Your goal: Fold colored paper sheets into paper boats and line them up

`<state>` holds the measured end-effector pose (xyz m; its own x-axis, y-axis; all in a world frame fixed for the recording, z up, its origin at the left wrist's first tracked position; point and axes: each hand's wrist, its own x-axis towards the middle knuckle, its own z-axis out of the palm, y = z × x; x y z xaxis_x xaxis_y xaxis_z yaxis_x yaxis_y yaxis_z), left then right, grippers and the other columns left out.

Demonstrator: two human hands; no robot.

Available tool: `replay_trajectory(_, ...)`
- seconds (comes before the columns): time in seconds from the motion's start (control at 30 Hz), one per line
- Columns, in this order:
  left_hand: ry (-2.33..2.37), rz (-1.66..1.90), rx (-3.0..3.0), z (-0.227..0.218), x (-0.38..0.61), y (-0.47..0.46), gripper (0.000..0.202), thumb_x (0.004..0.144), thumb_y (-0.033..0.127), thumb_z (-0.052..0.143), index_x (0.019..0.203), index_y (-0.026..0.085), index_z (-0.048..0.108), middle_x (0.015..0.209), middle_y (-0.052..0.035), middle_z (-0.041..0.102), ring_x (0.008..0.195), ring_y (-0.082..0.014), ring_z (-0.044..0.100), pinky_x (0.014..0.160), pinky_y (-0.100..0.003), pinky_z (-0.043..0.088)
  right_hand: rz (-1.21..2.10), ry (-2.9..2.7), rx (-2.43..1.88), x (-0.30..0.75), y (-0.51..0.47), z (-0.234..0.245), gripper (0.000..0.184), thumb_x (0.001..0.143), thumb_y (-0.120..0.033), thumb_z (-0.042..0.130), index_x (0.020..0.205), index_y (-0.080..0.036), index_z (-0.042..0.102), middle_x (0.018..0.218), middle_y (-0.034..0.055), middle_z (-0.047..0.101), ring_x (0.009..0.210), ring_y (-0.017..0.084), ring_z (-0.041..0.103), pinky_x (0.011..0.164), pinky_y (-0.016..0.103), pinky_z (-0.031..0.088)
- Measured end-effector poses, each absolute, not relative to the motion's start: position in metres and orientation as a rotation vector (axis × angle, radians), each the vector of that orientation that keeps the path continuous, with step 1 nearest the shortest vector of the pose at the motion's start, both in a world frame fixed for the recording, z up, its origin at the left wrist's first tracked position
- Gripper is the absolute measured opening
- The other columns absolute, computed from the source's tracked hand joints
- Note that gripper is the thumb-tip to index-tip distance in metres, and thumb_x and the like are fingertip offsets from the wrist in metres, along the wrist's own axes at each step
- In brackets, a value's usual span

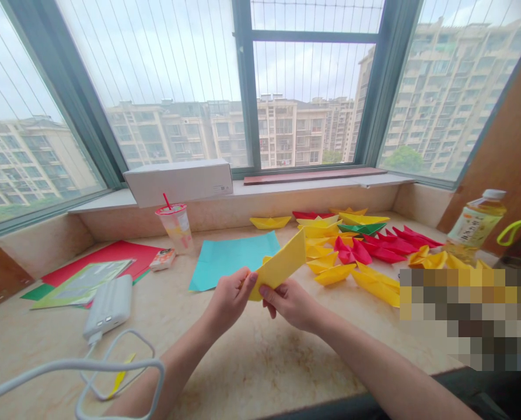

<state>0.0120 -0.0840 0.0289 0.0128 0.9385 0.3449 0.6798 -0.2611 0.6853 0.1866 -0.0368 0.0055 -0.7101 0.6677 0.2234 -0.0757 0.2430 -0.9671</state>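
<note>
A folded piece of yellow paper [282, 262] is held up over the stone counter, tilted with its far end raised to the right. My left hand [234, 291] pinches its lower left corner between thumb and fingers. On the near edge, my right hand [289, 300] grips it, thumb on top and fingers curled below. Behind the paper lies a flat light blue sheet [229, 259]. Just to the right sit several folded paper boats: yellow ones [376, 283], dark pink ones [352, 251] and a green one [363, 228].
At left are a white power bank [109, 306] with a looping cable [124, 364], red sheets [124, 252], a plastic packet [85, 283], a small box [163, 259] and a cup with straw [175, 230]. A drink bottle [474, 224] stands right; a white box [179, 181] rests on the sill.
</note>
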Motion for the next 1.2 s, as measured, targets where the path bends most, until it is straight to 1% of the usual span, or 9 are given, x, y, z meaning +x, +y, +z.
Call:
replay_trajectory(0.17,1.864,0.941,2.202,0.035,-0.010,-0.080,0.043,0.097,0.055,0.029,0.081,0.021,0.050,0.061,0.0017,0.053,0.055,-0.0164,0.051,0.055,-0.026,0.033,1.382,-1.808,-0.601,0.197,-0.018,0.007,0.044,0.084,-0.058,0.062,0.097,-0.015,0.063,0.079,0.0015,0.061,0.054,0.009,0.052,0.047,0.021,0.040)
replay_trajectory(0.33,1.957,0.814,2.245,0.037,-0.020,-0.080,0.038,0.100,0.051,0.025,0.102,0.022,0.050,0.083,-0.0034,0.066,0.074,-0.0219,0.064,0.065,-0.029,0.041,1.295,-1.497,-0.593,0.211,-0.002,0.015,0.063,0.083,-0.061,0.061,0.129,-0.022,0.046,0.102,0.0046,0.058,0.056,0.009,0.059,0.046,0.022,0.045)
replay_trajectory(0.43,1.962,0.770,2.240,0.032,-0.019,-0.078,0.039,0.100,0.051,0.023,0.106,0.023,0.049,0.091,-0.0044,0.067,0.081,-0.0226,0.066,0.069,-0.030,0.043,1.291,-1.472,-0.611,0.212,0.000,0.016,0.064,0.082,-0.062,0.062,0.129,-0.021,0.045,0.105,0.0063,0.059,0.061,0.011,0.063,0.048,0.024,0.050)
replay_trajectory(0.53,1.967,0.765,2.261,0.028,-0.018,-0.076,0.041,0.099,0.053,0.027,0.115,0.023,0.049,0.104,-0.0067,0.066,0.092,-0.0244,0.066,0.075,-0.031,0.046,1.292,-1.461,-0.664,0.210,-0.001,0.016,0.058,0.079,-0.062,0.065,0.116,-0.019,0.052,0.102,0.0061,0.060,0.067,0.015,0.067,0.053,0.026,0.053)
replay_trajectory(0.67,1.968,0.785,2.296,0.026,-0.019,-0.077,0.043,0.099,0.050,0.031,0.128,0.023,0.046,0.116,-0.0097,0.062,0.099,-0.0257,0.065,0.081,-0.033,0.047,1.356,-1.442,-0.660,0.209,-0.003,0.015,0.048,0.082,-0.052,0.066,0.115,-0.019,0.054,0.097,0.0054,0.064,0.081,0.019,0.070,0.070,0.033,0.058)
replay_trajectory(0.77,1.947,0.797,2.305,0.026,-0.019,-0.079,0.042,0.099,0.047,0.033,0.129,0.022,0.049,0.115,-0.0106,0.063,0.094,-0.0253,0.065,0.079,-0.034,0.048,1.366,-1.406,-0.667,0.209,-0.003,0.015,0.048,0.084,-0.044,0.064,0.124,-0.020,0.053,0.100,0.0058,0.068,0.081,0.019,0.070,0.076,0.036,0.058)
replay_trajectory(0.97,1.726,0.956,2.220,0.028,-0.014,-0.079,0.034,0.097,0.038,0.040,0.115,0.020,0.063,0.105,-0.0093,0.069,0.097,-0.0241,0.065,0.084,-0.031,0.046,1.323,-1.395,-0.765,0.209,-0.002,0.016,0.045,0.082,-0.037,0.061,0.123,-0.017,0.057,0.094,0.0058,0.071,0.075,0.019,0.070,0.068,0.034,0.059)
replay_trajectory(1.13,1.703,0.941,1.949,0.030,-0.017,-0.075,0.042,0.095,0.044,0.039,0.102,0.018,0.071,0.068,-0.0024,0.067,0.062,-0.0185,0.063,0.060,-0.026,0.043,1.079,-1.518,-0.910,0.213,0.000,0.012,0.039,0.086,-0.045,0.058,0.108,-0.014,0.063,0.084,0.0059,0.071,0.069,0.020,0.071,0.062,0.030,0.054)
replay_trajectory(1.2,1.750,0.891,1.908,0.030,-0.020,-0.074,0.044,0.093,0.046,0.040,0.093,0.016,0.073,0.062,-0.0016,0.064,0.060,-0.0184,0.062,0.057,-0.025,0.042,0.985,-1.567,-0.959,0.214,0.001,0.011,0.036,0.086,-0.047,0.058,0.101,-0.014,0.064,0.075,0.0044,0.070,0.069,0.021,0.071,0.061,0.029,0.052)
